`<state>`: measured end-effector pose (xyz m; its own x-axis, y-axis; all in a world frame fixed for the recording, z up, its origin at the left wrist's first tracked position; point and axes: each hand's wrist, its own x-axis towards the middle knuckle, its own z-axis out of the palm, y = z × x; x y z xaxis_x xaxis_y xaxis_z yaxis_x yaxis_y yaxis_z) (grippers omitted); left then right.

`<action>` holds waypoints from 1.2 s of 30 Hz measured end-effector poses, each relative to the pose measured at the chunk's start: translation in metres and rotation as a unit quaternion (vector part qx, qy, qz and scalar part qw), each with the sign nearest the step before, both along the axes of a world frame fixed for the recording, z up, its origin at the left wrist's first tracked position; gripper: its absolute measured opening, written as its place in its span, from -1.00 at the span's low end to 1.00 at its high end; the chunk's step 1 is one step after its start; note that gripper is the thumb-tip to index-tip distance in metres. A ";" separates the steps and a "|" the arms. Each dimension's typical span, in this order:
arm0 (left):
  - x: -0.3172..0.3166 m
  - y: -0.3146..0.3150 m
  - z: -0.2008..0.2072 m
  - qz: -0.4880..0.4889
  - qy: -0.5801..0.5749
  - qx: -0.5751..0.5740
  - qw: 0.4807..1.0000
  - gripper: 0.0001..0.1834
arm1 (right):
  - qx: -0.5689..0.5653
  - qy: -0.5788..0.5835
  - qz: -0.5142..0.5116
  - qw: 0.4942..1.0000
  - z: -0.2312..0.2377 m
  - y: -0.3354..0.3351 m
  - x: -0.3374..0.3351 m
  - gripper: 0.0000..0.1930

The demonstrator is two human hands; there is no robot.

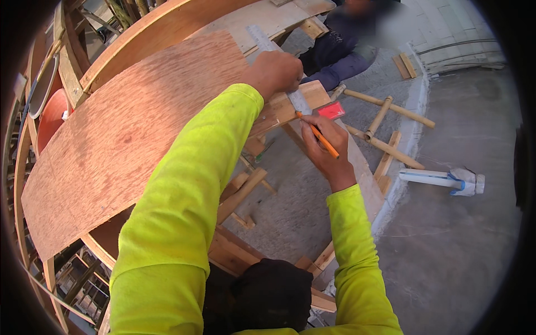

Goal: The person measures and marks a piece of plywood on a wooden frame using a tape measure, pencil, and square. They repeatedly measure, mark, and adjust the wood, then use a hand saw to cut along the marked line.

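A person's two sleeved arms reach in from the lower edge. The right hand (328,144) is nearer, fingers closed narrowly round an orange pencil (325,141). Its tip meets the steel ruler (299,103) at the near edge of a pale wooden plank (316,96), close to the plank's right end. A flat red piece (331,110) shows just beyond that end, beside the hand.

The left hand (277,72) is curled up on the ruler, knuckles bent; its fingertips are hidden, so whether it pinches the ruler or only presses it cannot be told. The ruler crosses the plank and runs out past the hand's far side.

Setting the ruler across the plank looks done, and the pencil is in place against it. No finished line can be made out, so the marking seems to be just starting or partly drawn; the plank shows no cut beside the ruler.

Left of the plank spreads a broad plywood panel (134,123), with an orange-red bucket (53,120) past its left edge. Farther right, a bamboo frame (385,116) lies near the pale kerb (421,111). Beyond the plank's far edge is a co-worker in dark blue clothing (349,66).
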<state>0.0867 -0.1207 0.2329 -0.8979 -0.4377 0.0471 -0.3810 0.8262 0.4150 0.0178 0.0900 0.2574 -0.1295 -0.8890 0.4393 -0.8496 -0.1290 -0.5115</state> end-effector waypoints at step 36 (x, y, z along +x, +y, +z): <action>0.078 0.131 0.063 0.045 0.385 0.153 0.909 -0.80 | -0.276 -0.757 -0.143 0.575 -0.054 0.109 0.032 -0.66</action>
